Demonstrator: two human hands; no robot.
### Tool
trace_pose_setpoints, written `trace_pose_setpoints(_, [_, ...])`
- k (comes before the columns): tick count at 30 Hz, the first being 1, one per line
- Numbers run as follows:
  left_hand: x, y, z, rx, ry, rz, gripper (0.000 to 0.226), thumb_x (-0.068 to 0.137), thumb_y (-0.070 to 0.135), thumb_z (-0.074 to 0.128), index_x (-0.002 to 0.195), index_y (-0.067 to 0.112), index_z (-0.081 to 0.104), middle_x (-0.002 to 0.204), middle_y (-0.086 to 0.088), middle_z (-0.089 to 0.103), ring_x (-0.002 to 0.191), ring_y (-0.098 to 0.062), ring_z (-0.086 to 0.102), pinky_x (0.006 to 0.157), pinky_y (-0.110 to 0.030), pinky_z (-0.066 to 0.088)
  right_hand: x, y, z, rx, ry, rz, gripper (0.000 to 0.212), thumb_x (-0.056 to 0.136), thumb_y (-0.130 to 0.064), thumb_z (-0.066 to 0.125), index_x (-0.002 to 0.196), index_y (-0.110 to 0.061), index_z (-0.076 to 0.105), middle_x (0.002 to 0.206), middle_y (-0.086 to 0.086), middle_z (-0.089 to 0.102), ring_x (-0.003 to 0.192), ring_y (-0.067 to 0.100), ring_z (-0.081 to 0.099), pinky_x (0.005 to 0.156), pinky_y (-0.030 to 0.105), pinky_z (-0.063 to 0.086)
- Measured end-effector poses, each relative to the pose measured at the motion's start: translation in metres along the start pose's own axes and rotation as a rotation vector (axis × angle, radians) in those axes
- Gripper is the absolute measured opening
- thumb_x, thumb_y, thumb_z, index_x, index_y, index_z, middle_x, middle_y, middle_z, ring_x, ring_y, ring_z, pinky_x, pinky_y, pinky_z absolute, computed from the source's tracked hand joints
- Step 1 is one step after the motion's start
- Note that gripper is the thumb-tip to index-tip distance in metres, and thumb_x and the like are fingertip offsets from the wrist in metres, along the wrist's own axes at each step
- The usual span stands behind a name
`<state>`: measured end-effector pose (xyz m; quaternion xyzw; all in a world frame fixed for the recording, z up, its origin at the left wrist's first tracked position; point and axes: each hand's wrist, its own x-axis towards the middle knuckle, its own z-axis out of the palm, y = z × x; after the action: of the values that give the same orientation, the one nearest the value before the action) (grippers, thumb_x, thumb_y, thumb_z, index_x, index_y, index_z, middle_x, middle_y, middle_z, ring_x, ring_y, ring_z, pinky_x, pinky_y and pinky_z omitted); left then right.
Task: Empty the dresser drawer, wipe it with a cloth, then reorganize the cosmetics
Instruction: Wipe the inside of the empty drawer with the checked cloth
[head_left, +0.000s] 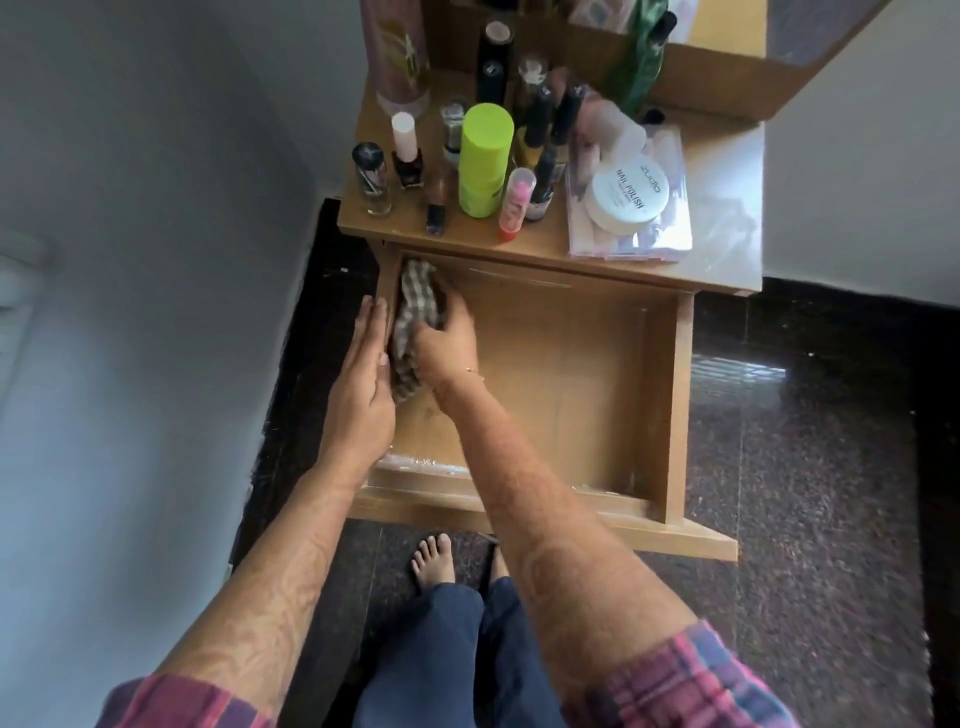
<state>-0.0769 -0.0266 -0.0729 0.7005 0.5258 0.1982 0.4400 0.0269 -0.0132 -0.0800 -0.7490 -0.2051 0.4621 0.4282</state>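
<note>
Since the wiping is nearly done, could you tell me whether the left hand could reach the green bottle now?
Probably yes: the left hand rests free on the drawer's side, and the green bottle stands near the dresser's front edge, though small bottles crowd it.

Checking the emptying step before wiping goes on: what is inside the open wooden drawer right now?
Only the checked cloth, pressed by the right hand at the left wall; the left hand rests on that rim. The wooden drawer floor under cloth and forearm is hidden.

The open drawer (545, 374) juts out below the tabletop (540, 249), the cloth (413, 317) in its far left corner. Bottles (483, 161) crowd the tabletop's left half; a nail polish remover tub (629, 195) sits to their right.
</note>
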Motion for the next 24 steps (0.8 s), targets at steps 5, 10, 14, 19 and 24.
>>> trace_pose_setpoints(5, [0.001,-0.002,0.001,-0.226,0.029,-0.077,0.051,0.1,0.002,0.03,0.144,0.027,0.035,0.155,0.011,0.024,0.142,-0.002,0.019,0.106,-0.003,0.02,-0.04,0.012,-0.015,-0.02,-0.218,0.116,0.024,0.071,-0.001,0.066,0.085,-0.017,0.054,0.092,0.006,0.061,0.085,0.021,0.059,0.078,0.034,0.051])
trace_pose_setpoints(10, [0.0,-0.002,0.0,-0.333,0.024,-0.112,0.05,0.101,0.005,0.031,0.14,0.037,0.036,0.154,0.013,0.024,0.14,0.0,0.022,0.104,-0.005,0.026,-0.053,0.003,-0.024,0.13,-0.286,0.175,0.027,0.076,0.01,0.062,0.095,-0.009,0.057,0.08,-0.001,0.059,0.071,0.012,0.055,0.067,0.023,0.049])
trace_pose_setpoints(14, [-0.003,-0.002,0.002,-0.365,0.048,-0.101,0.047,0.102,0.011,0.034,0.141,0.035,0.035,0.152,0.018,0.023,0.14,0.005,0.011,0.098,0.004,0.021,-0.008,-0.03,-0.014,0.278,-0.049,0.111,0.046,0.08,0.007,0.055,0.122,-0.009,0.055,0.117,0.012,0.063,0.102,0.024,0.061,0.095,0.037,0.05])
trace_pose_setpoints(19, [0.001,-0.009,0.005,-0.319,0.055,-0.1,0.045,0.102,0.011,0.031,0.143,0.031,0.036,0.154,0.015,0.024,0.14,0.007,0.009,0.1,0.005,0.015,-0.034,-0.016,-0.017,-0.086,-0.235,0.201,0.049,0.082,-0.002,0.053,0.13,-0.013,0.048,0.116,0.011,0.063,0.098,0.023,0.061,0.091,0.038,0.053])
trace_pose_setpoints(24, [0.001,-0.007,0.003,-0.345,0.054,-0.096,0.043,0.098,0.03,0.032,0.141,0.034,0.036,0.153,0.013,0.027,0.141,0.003,0.014,0.113,-0.011,0.015,-0.047,-0.029,-0.035,-0.374,-0.506,0.315,0.031,0.084,-0.014,0.06,0.11,0.003,0.061,0.084,0.011,0.062,0.068,0.02,0.056,0.065,0.03,0.049])
